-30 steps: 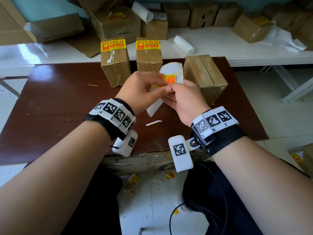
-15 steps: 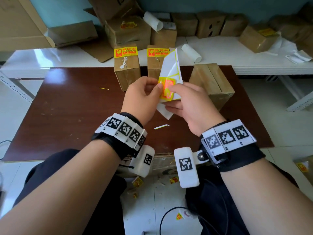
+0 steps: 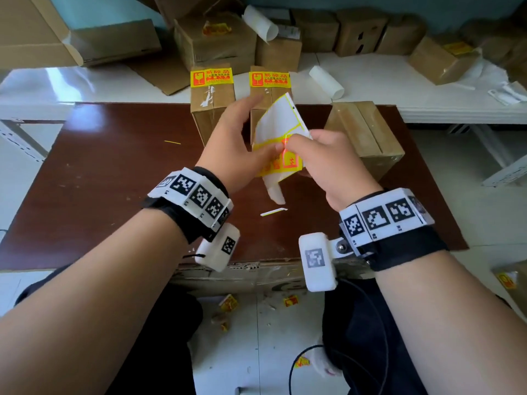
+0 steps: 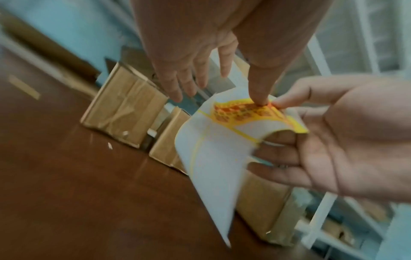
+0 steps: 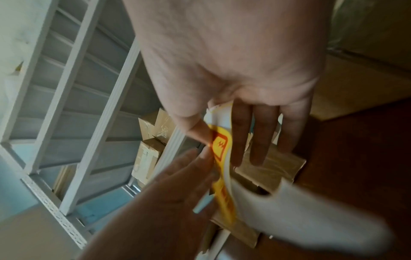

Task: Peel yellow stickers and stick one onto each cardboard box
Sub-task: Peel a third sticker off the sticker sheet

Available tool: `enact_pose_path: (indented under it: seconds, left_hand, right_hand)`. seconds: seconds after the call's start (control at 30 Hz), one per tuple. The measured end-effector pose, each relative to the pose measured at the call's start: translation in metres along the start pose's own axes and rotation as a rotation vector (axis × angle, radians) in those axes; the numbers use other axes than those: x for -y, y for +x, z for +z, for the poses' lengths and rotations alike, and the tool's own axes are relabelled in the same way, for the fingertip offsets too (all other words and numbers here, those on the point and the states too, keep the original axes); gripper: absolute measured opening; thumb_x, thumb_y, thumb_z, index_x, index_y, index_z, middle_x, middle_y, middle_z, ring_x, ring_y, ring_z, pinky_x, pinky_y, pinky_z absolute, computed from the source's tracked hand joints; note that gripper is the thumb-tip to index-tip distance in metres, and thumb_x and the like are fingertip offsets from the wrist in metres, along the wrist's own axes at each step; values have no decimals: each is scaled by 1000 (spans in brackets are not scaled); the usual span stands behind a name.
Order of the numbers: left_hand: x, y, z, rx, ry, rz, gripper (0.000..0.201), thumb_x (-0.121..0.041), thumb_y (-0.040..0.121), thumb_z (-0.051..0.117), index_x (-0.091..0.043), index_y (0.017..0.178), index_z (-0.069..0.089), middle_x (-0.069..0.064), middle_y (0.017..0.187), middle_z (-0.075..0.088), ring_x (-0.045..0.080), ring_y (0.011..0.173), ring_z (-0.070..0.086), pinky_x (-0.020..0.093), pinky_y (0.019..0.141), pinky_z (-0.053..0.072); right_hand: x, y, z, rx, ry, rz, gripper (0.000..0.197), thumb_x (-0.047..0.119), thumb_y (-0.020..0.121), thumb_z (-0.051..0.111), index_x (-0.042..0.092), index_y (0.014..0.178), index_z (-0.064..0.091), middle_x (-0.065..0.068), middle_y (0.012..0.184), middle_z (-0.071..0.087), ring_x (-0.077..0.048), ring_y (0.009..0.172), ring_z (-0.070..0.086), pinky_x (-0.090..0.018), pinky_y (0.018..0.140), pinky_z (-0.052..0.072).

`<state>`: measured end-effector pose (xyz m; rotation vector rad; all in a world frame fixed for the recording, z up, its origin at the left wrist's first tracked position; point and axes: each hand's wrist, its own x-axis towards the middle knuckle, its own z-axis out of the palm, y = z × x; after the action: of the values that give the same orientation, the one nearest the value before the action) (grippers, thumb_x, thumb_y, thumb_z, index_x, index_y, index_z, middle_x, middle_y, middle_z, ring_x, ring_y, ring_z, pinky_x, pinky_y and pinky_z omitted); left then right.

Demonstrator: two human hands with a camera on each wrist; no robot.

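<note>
Left box: upright at the far edge of the brown table, yellow label already across its top — done, by the look of it.
Middle box: just beside the left box, also labelled on top; its lower part is hidden behind the hands.
Left hand: thumb tip pressed onto the yellow sticker at its corner; the other fingers are spread straight and hold nothing. Not clamped, only a thumb press.
Backing sheet: white liner held up above the table between the hands, its empty cells outlined in yellow, its lower tail hanging free toward the table.
Right hand: thumb and forefinger pinched together on the sticker's corner where it meets the sheet; the remaining fingers lie behind the sheet as support.
Right box: turned at an angle, well apart from the other two, no label visible on top — judged the next target.
Step in hand: peeling. The corner seems to be lifting, but most of the sticker lies on the liner.
Next move calls for: a slow pull along the sticker's length with the liner held taut, keeping the adhesive side off the fingers, then carrying it right to the bare box top and pressing it flat.
Risk: the sticker curling onto itself or tearing at the pinch.
</note>
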<state>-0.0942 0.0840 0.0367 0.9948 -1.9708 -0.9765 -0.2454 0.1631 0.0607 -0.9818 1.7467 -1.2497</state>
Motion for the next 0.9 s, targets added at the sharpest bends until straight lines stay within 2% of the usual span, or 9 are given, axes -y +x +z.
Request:
enact_pose_path:
  seconds: [0.1,0.2,0.27,0.37,0.5,0.57,0.67,0.8,0.9]
  left_hand:
    - [4,-1,-7,69,62,151,85,-26,87,85,-19,160,41,-3,161,47,13,152,41,42,126,35]
    - [10,-3,-8,134,8,189,80,-22,82,86,-17,154,51,0,146,64,15,140,56,48,121,42]
    - [13,-3,-8,107,36,188,71,-23,80,87,-20,145,61,-4,134,69,17,130,62,46,114,48]
    - [13,-1,-6,-46,3,149,44,-18,81,88,-20,123,73,-14,111,72,8,110,68,31,96,55]
    - [13,7,-6,-143,-254,-4,24,-4,89,81,-7,110,69,-7,95,73,-6,82,69,17,78,55]
    - [12,10,-7,-166,-342,-47,33,-3,88,82,-1,116,65,-1,100,74,-1,86,72,20,79,58]
    - [13,12,-7,-215,-378,-93,58,-12,80,87,-8,130,56,4,106,75,12,93,76,31,82,63]
    - [20,12,-8,-345,3,-13,75,-31,72,91,-17,136,53,-5,123,61,15,117,62,36,103,53]
    - [20,9,-7,-336,318,208,53,-38,72,86,-22,119,68,-3,129,61,24,128,51,40,107,38]
  right_hand:
    - [-2,8,0,77,-46,1,60,42,59,72,-10,87,62,-10,77,52,-21,74,51,-40,75,41]
    - [-1,12,-5,162,-69,-45,22,22,74,84,6,81,71,-5,74,62,-16,69,58,-29,66,46]
    - [-1,16,-7,149,20,-103,16,7,84,88,15,91,76,-1,84,78,-11,74,71,-24,69,55]
    - [0,20,-6,127,169,-150,31,8,83,92,14,108,75,-10,103,84,-19,92,79,-33,84,63]
    - [-5,25,-4,215,-22,-177,34,10,81,94,16,109,77,-11,109,83,-21,104,80,-43,99,64]
    - [-10,29,-3,223,-73,-183,26,10,85,91,15,108,80,-8,108,84,-23,105,81,-45,99,64]
    - [-13,33,-4,254,-40,-165,22,5,89,86,15,108,79,-5,106,85,-16,99,81,-32,93,63]
    - [-14,33,-10,245,-8,-112,22,5,92,83,8,113,78,-9,107,84,-24,101,82,-38,94,65]
    - [-17,34,-14,198,37,-83,11,5,95,79,12,104,78,-7,105,84,-18,93,81,-34,88,64]
